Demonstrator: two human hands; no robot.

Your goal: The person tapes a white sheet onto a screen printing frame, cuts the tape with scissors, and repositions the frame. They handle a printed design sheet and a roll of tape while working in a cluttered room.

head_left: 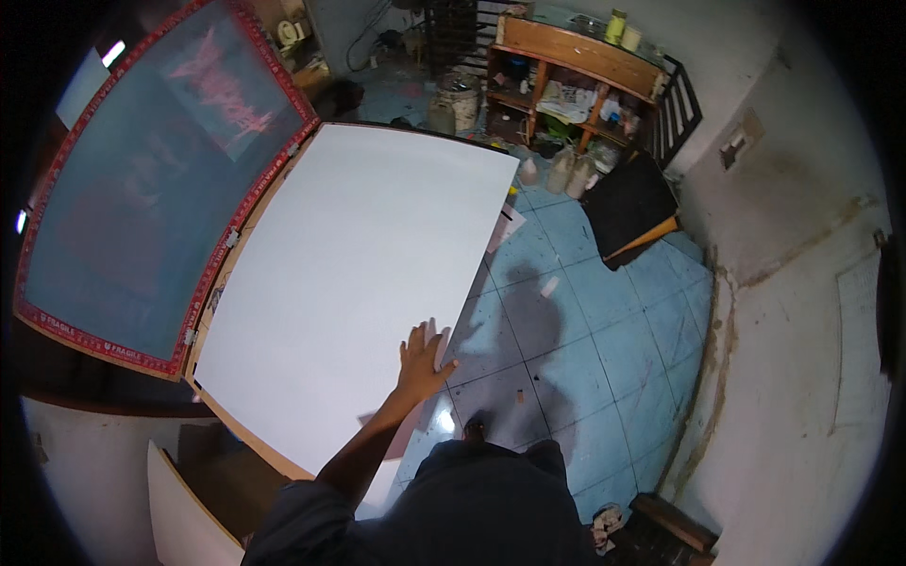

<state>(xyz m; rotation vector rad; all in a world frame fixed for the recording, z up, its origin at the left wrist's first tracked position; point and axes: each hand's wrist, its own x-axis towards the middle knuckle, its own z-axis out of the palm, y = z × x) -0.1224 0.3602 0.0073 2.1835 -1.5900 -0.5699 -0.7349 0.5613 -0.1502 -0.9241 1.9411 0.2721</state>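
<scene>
My left hand [422, 370] rests palm down near the right edge of a large white sheet [349, 245], its fingers spread. The sheet lies on a wooden board [238, 427] whose left and lower edges show. Hinged along that board's left side, a screen frame [90, 212] bordered with red tape stands raised, with blue-grey mesh and a pinkish patch near its top. A pinkish surface shows beside and under my forearm, partly covered by the white sheet. My right hand is out of view.
Blue tiled floor [609, 358] runs between the board and a stained wall [797, 321]. At the back stand a wooden shelf unit [566, 52], jugs [559, 168] and a bucket [458, 104]. Dark panels [623, 203] lean at right, and a dark wooden piece [675, 519] sits low right.
</scene>
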